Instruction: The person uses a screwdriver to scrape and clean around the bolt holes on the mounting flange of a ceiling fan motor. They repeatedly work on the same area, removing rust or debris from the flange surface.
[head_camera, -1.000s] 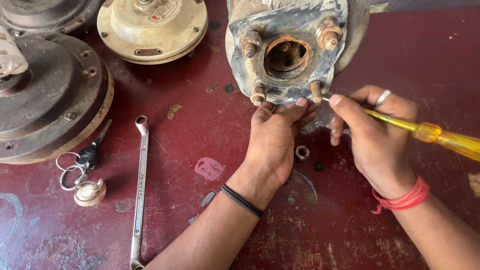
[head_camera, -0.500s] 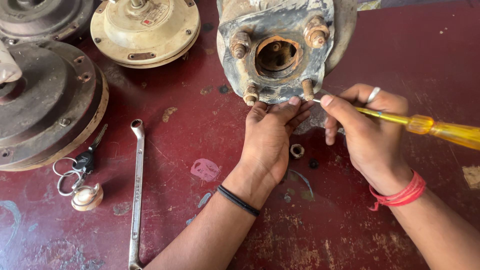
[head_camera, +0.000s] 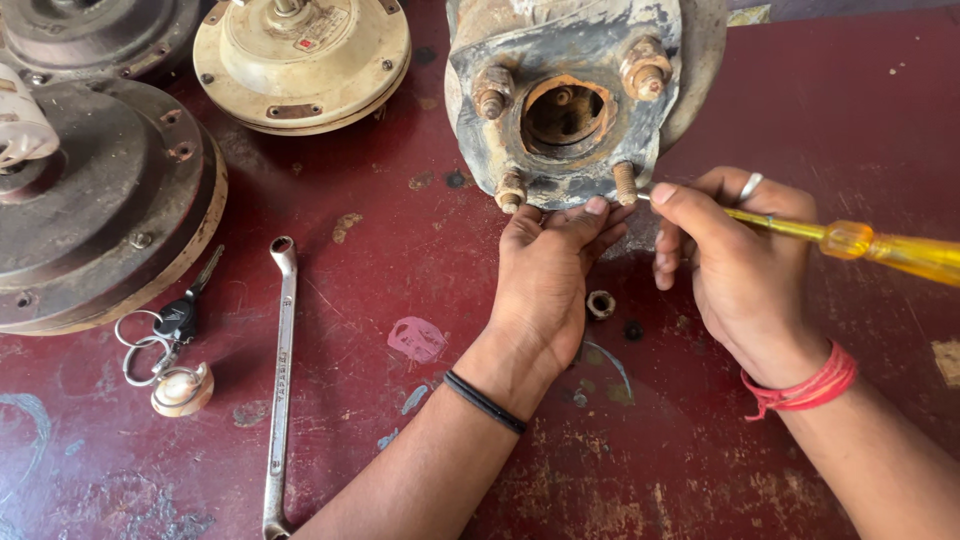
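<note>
Worn dark-red tabletop (head_camera: 400, 300), paint scuffed and chipped. Rusty motor housing (head_camera: 560, 100) with four threaded studs at top centre, upper part cut off by the frame. Left hand (head_camera: 545, 280) flat, fingers pressed against its lower edge, holding nothing. Right hand (head_camera: 735, 265) closed around a yellow-handled screwdriver (head_camera: 860, 242), tip at the lower right stud (head_camera: 625, 183), barely visible. Loose nut (head_camera: 600, 304) between the hands. Ring spanner (head_camera: 280, 380), keys (head_camera: 170, 345), cream fan motor (head_camera: 300, 55), dark fan motor (head_camera: 90, 210) to the left, partly cropped.

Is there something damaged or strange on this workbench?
Yes. The grey motor housing is rusty with flaking paint; only its upper right stud carries a nut. One loose nut lies on the scratched red table, between both hands.
</note>
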